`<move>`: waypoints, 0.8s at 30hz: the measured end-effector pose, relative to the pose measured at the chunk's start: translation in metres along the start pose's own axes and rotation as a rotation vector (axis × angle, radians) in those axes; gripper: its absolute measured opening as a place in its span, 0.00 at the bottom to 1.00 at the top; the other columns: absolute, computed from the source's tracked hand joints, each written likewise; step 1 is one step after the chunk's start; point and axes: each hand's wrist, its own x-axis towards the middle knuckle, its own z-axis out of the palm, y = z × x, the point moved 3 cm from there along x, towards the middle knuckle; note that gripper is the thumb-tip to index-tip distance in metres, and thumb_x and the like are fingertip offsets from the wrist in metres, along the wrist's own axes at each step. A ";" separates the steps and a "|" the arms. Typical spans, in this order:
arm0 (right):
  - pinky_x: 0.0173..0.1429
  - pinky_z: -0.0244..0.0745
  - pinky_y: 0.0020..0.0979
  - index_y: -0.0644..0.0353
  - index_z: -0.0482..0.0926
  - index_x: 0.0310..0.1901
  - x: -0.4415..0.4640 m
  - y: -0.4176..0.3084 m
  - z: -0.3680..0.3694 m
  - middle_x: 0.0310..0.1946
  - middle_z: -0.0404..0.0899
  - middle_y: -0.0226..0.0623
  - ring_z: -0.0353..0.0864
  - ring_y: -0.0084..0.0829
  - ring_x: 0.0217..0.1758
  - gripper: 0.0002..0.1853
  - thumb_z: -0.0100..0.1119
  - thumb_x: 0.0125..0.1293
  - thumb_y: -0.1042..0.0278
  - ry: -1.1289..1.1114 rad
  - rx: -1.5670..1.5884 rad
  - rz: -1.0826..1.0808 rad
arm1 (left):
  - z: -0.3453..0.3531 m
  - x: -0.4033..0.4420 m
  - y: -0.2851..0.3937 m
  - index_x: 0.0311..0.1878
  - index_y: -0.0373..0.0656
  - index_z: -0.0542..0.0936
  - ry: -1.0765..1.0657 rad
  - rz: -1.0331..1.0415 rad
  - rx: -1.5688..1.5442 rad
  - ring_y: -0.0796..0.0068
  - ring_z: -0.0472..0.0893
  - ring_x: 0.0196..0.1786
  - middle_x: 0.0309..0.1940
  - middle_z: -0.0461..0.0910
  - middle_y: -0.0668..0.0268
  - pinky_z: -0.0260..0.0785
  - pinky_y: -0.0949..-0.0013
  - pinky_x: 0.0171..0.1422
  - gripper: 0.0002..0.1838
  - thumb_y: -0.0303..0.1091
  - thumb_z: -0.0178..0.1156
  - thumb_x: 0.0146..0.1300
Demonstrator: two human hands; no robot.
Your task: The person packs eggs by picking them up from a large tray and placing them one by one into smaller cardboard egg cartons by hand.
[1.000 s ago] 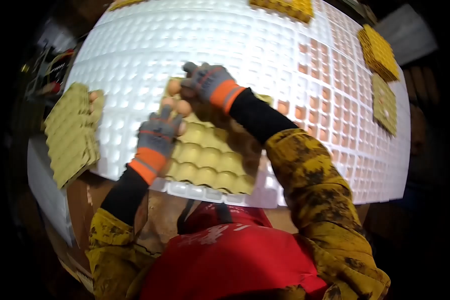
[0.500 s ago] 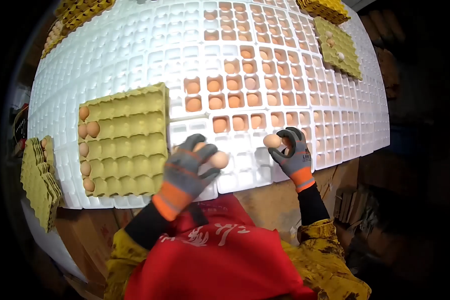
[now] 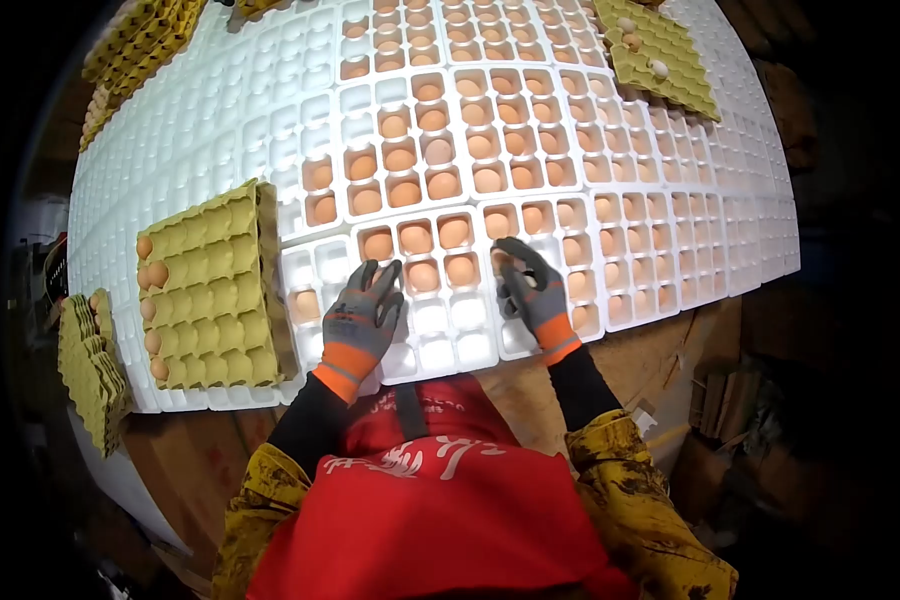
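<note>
My left hand (image 3: 362,318), in a grey and orange work glove, reaches down into the second row of a white foam tray (image 3: 438,374). Its fingers are closed around a brown egg (image 3: 379,273), mostly hidden by the glove. Beside it, two eggs sit in the same row, one of them a brown egg (image 3: 423,276), with three more in the row behind. My right hand (image 3: 532,290), gloved alike, bends over the neighbouring foam tray with its fingertips on another egg (image 3: 499,258), partly covered. Whether its palm holds anything more is hidden.
A yellow-green egg carton (image 3: 215,300) with several eggs along its left side lies on the foam trays at left. Stacked cartons (image 3: 92,365) lean at far left. Another carton (image 3: 660,60) with a few eggs lies at back right. Foam trays with many eggs cover the table.
The view has shifted, moving the trays left. Two eggs now sit in the second row beside my left hand, which has lowered to the tray. My right hand has lowered its egg to a cell.
</note>
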 end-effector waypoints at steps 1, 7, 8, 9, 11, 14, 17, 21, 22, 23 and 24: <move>0.42 0.78 0.26 0.58 0.77 0.65 0.001 -0.001 -0.007 0.47 0.81 0.34 0.79 0.23 0.42 0.21 0.60 0.72 0.72 0.065 0.197 0.046 | -0.008 0.002 -0.002 0.69 0.49 0.76 0.050 -0.086 -0.196 0.61 0.80 0.46 0.62 0.76 0.57 0.76 0.59 0.51 0.24 0.31 0.58 0.69; 0.74 0.66 0.44 0.57 0.78 0.64 0.018 0.003 -0.018 0.64 0.78 0.40 0.74 0.42 0.69 0.20 0.52 0.72 0.79 0.143 -0.687 -0.628 | -0.001 0.002 -0.050 0.70 0.39 0.73 0.534 -0.024 -0.345 0.52 0.72 0.62 0.60 0.75 0.53 0.66 0.56 0.67 0.25 0.23 0.51 0.69; 0.78 0.61 0.49 0.55 0.78 0.63 0.015 0.006 -0.017 0.62 0.77 0.40 0.72 0.44 0.69 0.21 0.56 0.69 0.76 0.136 -0.781 -0.592 | 0.002 0.010 -0.049 0.70 0.41 0.73 0.546 -0.010 -0.340 0.51 0.72 0.63 0.62 0.75 0.53 0.64 0.54 0.69 0.25 0.24 0.52 0.69; 0.77 0.62 0.51 0.56 0.80 0.61 0.016 0.002 -0.012 0.61 0.79 0.40 0.74 0.46 0.67 0.20 0.55 0.70 0.78 0.093 -0.789 -0.598 | 0.007 0.020 -0.050 0.71 0.43 0.73 0.564 -0.002 -0.336 0.50 0.72 0.64 0.63 0.74 0.52 0.63 0.52 0.70 0.26 0.26 0.53 0.70; 0.77 0.63 0.49 0.56 0.78 0.64 0.018 0.009 -0.015 0.62 0.76 0.41 0.74 0.47 0.67 0.22 0.56 0.68 0.78 0.107 -0.765 -0.599 | 0.021 0.042 -0.063 0.71 0.47 0.73 0.355 0.074 -0.015 0.50 0.71 0.67 0.66 0.73 0.53 0.60 0.48 0.73 0.25 0.31 0.55 0.70; 0.75 0.66 0.42 0.60 0.76 0.66 0.019 0.023 -0.015 0.63 0.77 0.43 0.74 0.44 0.68 0.22 0.55 0.70 0.79 0.215 -0.483 -0.409 | 0.000 0.029 -0.040 0.70 0.47 0.75 0.346 0.060 -0.032 0.49 0.69 0.70 0.67 0.73 0.54 0.59 0.47 0.75 0.26 0.32 0.57 0.68; 0.73 0.69 0.36 0.62 0.74 0.69 0.031 -0.047 0.031 0.65 0.77 0.42 0.75 0.36 0.69 0.24 0.54 0.72 0.79 0.181 -0.440 -0.371 | -0.089 -0.018 -0.030 0.67 0.44 0.77 0.315 0.102 -0.152 0.47 0.69 0.71 0.67 0.73 0.54 0.60 0.49 0.75 0.26 0.28 0.58 0.64; 0.62 0.76 0.35 0.58 0.78 0.63 0.043 -0.156 0.186 0.57 0.82 0.42 0.81 0.39 0.59 0.23 0.66 0.67 0.73 -0.240 -0.159 -0.529 | -0.179 -0.102 -0.137 0.69 0.41 0.72 0.796 -0.294 -0.012 0.49 0.66 0.70 0.67 0.68 0.53 0.59 0.50 0.74 0.29 0.27 0.61 0.62; 0.62 0.76 0.36 0.56 0.78 0.63 0.043 -0.182 0.230 0.56 0.82 0.42 0.81 0.40 0.58 0.23 0.67 0.66 0.70 -0.356 -0.134 -0.511 | -0.197 -0.125 -0.172 0.70 0.42 0.70 0.851 -0.410 0.097 0.49 0.67 0.68 0.65 0.69 0.53 0.59 0.50 0.74 0.33 0.30 0.66 0.60; 0.61 0.77 0.36 0.53 0.78 0.63 0.042 -0.204 0.275 0.55 0.82 0.41 0.81 0.41 0.57 0.24 0.69 0.65 0.68 -0.471 -0.112 -0.488 | -0.206 -0.146 -0.205 0.69 0.42 0.70 0.903 -0.519 0.264 0.48 0.68 0.66 0.62 0.70 0.52 0.61 0.50 0.71 0.37 0.35 0.72 0.57; 0.60 0.77 0.39 0.52 0.78 0.62 0.043 -0.220 0.318 0.54 0.82 0.41 0.81 0.41 0.56 0.24 0.69 0.65 0.63 -0.471 -0.171 -0.599 | -0.213 -0.157 -0.223 0.68 0.43 0.71 0.822 -0.589 0.281 0.48 0.70 0.64 0.60 0.72 0.53 0.62 0.50 0.69 0.37 0.39 0.73 0.56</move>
